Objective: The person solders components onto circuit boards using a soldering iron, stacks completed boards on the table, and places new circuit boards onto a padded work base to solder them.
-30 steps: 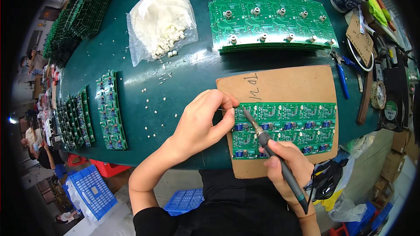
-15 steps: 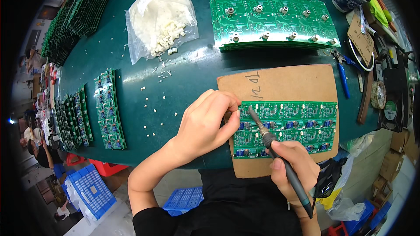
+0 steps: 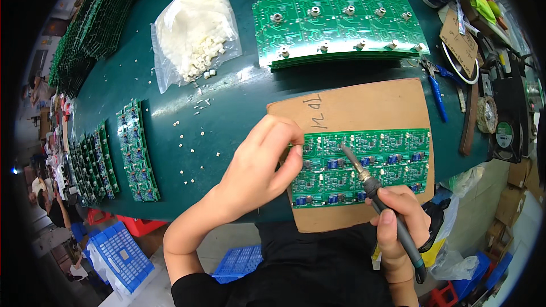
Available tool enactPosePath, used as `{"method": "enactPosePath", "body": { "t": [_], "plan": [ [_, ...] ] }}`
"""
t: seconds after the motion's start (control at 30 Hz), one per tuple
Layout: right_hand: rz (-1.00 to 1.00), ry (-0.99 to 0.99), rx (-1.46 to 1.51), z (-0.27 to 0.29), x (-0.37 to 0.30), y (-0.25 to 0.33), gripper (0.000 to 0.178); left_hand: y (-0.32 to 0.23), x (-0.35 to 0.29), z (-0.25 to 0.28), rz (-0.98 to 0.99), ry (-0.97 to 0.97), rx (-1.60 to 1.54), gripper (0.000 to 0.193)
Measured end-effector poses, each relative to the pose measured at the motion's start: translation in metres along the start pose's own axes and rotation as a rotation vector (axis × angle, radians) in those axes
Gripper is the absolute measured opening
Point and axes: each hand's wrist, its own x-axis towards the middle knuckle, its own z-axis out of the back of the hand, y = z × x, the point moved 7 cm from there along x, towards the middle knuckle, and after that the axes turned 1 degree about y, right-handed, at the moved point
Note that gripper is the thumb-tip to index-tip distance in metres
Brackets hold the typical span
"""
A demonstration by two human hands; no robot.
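Note:
A green circuit board panel [image 3: 364, 177] with blue and white components lies on a brown cardboard sheet [image 3: 369, 102] in front of me. My right hand [image 3: 402, 216] is closed around the handle of a soldering iron [image 3: 392, 216]. Its metal tip points up and left over the panel's upper row; whether it touches cannot be told. At the panel's upper left corner is my left hand [image 3: 261, 162], thumb and forefinger pinched. What those fingers hold, if anything, is too small to make out.
Beyond the cardboard stands a stack of green panels [image 3: 341, 25] with metal connectors. A clear bag of white plastic parts [image 3: 196, 28] lies left of it. Populated boards [image 3: 136, 150] and loose white bits sit at left. Blue-handled pliers [image 3: 437, 94] lie at right.
The soldering iron in my right hand has moved right along the panel, away from the left hand. My left hand keeps its pinch near the panel's corner. The whole view has shifted slightly.

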Motion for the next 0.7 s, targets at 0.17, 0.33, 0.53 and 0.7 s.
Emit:
{"method": "enactPosePath", "body": {
  "t": [0.17,0.33,0.53,0.7],
  "plan": [
    [0.023,0.062,-0.013,-0.003,0.0,-0.004,0.026,-0.013,0.009,-0.025,-0.109,0.003,0.075,0.019],
    [0.064,0.056,-0.011,-0.007,0.01,-0.005,0.024,-0.012,0.014,-0.034,-0.122,0.021,0.204,0.02],
    [0.19,0.094,-0.066,-0.012,0.014,0.002,0.029,-0.013,0.016,-0.036,-0.133,0.008,0.257,0.02],
    [0.15,0.08,-0.05,-0.004,0.013,0.004,0.029,-0.017,0.017,-0.034,-0.161,-0.02,0.271,0.021]
  ]
}}
